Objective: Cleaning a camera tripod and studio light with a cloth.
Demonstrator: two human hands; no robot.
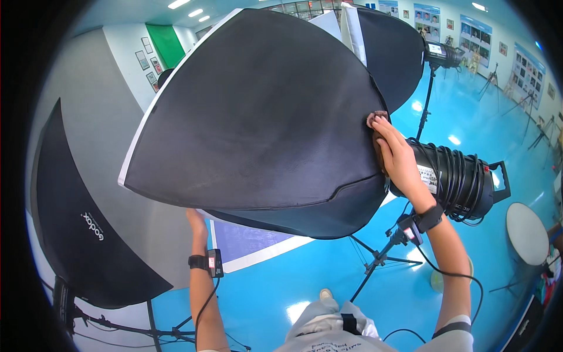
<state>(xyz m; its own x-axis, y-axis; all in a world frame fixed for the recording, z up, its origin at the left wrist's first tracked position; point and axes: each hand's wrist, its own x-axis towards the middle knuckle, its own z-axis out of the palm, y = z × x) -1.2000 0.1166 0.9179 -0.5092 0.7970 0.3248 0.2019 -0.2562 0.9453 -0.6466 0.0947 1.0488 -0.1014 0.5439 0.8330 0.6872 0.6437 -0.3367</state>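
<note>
A large black fabric softbox [259, 114] with a white front edge fills the middle of the view, fixed to a black studio flash head [457, 180] wrapped in its coiled cable. My right hand [393, 152] lies at the softbox's rear, near the flash head, with a brown cloth [377, 118] under its fingertips, pressed on the black fabric. Below the softbox's lower left edge, my left hand [195, 218] reaches up; its fingers are hidden behind the softbox, so its grip cannot be told.
A black light stand [378, 259] carries the flash head. Another softbox [92, 211] stands at left, with its stand's legs near the floor. A third softbox [387, 53] is behind at the upper right. A round pale disc [528, 233] and a yellowish bin [437, 281] are at right.
</note>
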